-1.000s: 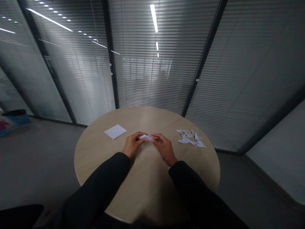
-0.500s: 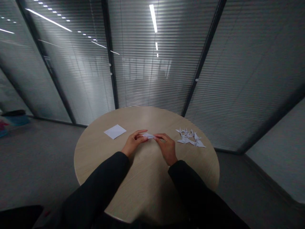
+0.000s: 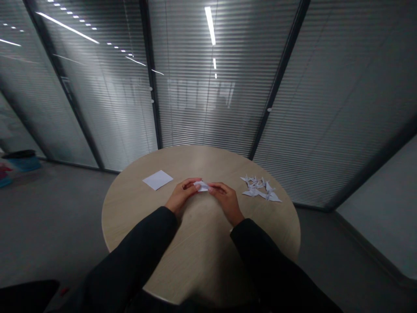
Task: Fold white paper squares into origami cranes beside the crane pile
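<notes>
- Black sleeves [image 3: 140, 248]: both forearms covered, reaching in from the lower edge of the view.
- Left hand [image 3: 180, 195]: closed in a pinch on the near left end of the folded white paper piece [image 3: 202, 186].
- Right hand [image 3: 227, 201]: fingertips pinching the opposite end of that piece; neither hand is released.
- Folded white paper piece: held just above the round wood-grain bench [image 3: 198, 167], between the hands; partly folded, final form cannot be told.
- Flat square paper sheet [image 3: 157, 180]: lies unfolded on the bench, left of the hands; unworked.
- Folded paper cranes [image 3: 259, 188]: finished-looking, in a loose heap on the bench, right of the hands; several done, exact count hidden by overlap.
- Grey carpet floor [image 3: 55, 221]: surrounds the bench.
- Glass partition with slatted blinds [image 3: 208, 108]: stands beyond the bench.
</notes>
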### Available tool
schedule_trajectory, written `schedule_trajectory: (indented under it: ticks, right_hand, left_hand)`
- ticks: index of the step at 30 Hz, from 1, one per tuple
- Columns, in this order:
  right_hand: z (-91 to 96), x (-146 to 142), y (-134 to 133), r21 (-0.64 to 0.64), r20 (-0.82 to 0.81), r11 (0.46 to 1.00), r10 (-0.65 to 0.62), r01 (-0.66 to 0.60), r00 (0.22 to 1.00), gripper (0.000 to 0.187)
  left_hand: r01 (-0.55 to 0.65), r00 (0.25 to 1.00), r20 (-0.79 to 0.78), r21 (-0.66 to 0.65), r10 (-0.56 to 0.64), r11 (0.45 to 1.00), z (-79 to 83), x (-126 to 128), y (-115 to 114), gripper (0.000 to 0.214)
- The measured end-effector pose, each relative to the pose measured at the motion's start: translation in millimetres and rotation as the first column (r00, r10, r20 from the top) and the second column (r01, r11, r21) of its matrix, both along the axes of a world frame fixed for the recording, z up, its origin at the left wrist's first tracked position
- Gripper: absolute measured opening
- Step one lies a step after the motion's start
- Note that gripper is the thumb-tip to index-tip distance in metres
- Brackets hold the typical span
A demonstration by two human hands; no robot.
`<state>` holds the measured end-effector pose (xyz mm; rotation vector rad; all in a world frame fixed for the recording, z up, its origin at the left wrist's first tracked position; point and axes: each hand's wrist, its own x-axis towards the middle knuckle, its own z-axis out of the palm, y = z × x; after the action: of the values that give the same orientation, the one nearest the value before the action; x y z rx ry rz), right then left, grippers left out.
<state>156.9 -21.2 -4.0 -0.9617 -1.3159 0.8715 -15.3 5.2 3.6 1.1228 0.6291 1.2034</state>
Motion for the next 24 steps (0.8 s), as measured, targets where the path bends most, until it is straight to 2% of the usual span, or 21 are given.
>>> schedule_trajectory:
  ticks: [5,9,12,18,24]
  right_hand:
    - [1.5,1.5,-1.6,-0.005,-0.027,0.999,0.035,-0.035,0.999,0.025]
    - [1.8,2.1,-2.0,0.072,0.05,0.995,0.07,-0.073,0.996,0.024]
    - [0.5,2.5,0.0,0.149,0.123,0.987,0.048,-0.066,0.991,0.019]
    - [-3.9,2.7,5.0,0.198,0.158,0.98,-0.009,-0.022,0.987,0.016]
    - [-5.6,2.1,7.0,0.163,0.095,0.986,-0.038,0.022,0.995,0.015]
  left_hand:
    - [0.049,0.999,0.011,-0.019,-0.049,0.999,1.8,0.5,-2.9,0.039]
    - [0.063,0.998,0.007,-0.025,-0.063,0.998,2.2,0.9,-3.3,0.037]
    - [0.072,0.997,-0.007,-0.018,-0.072,0.997,1.8,1.1,-3.3,0.037]
    - [0.055,0.998,-0.041,-0.005,-0.056,0.998,0.6,0.4,-3.2,0.039]
    - [0.045,0.998,-0.037,-0.02,-0.046,0.999,-0.2,0.6,-1.8,0.039]
